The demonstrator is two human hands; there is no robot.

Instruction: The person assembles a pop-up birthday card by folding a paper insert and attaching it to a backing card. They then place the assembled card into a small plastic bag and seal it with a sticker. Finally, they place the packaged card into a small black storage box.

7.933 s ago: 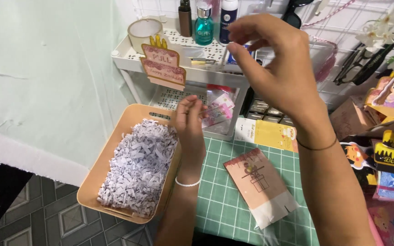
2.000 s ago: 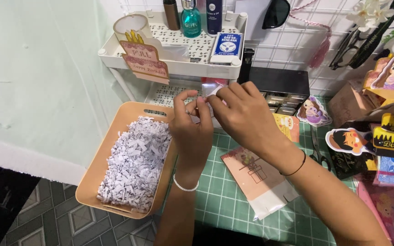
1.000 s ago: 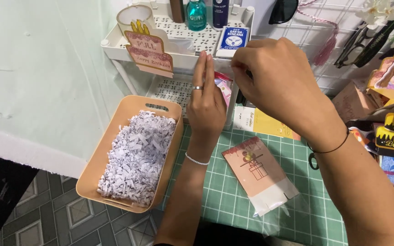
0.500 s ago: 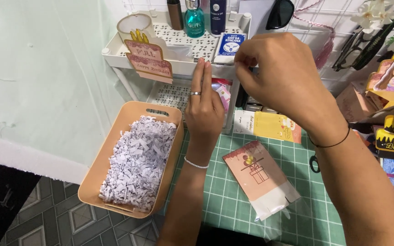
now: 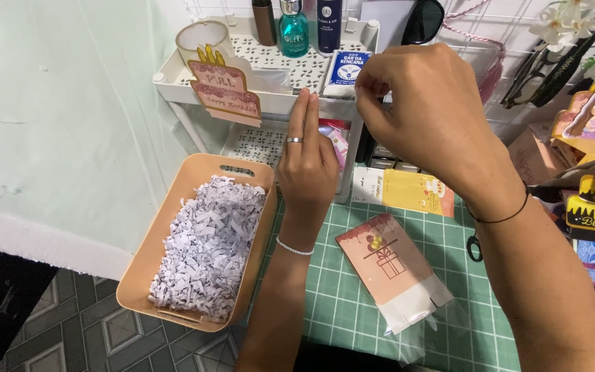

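My left hand (image 5: 308,162) stands upright with its fingers straight and a ring on one. It holds a small pink-and-clear packet (image 5: 337,141) against the front of the white shelf rack (image 5: 270,65). Up and to the right, my right hand (image 5: 428,103) has its fingertips pinched together. I can see nothing between them. A pink gift-print card in a clear sleeve (image 5: 390,265) lies on the green cutting mat (image 5: 339,303) below both hands.
A peach tray (image 5: 173,200) of shredded white paper (image 5: 208,241) sits left of my left arm. The rack carries a cake-shaped card (image 5: 225,93), bottles (image 5: 294,31) and a blue box (image 5: 346,69). A yellow card (image 5: 408,189), scissors (image 5: 475,248) and decorated cards (image 5: 593,207) crowd the right.
Two seconds ago both hands met on the packet. Since then my right hand has lifted up and to the right, pinched, while my left hand has stayed at the rack with its fingers straightened.
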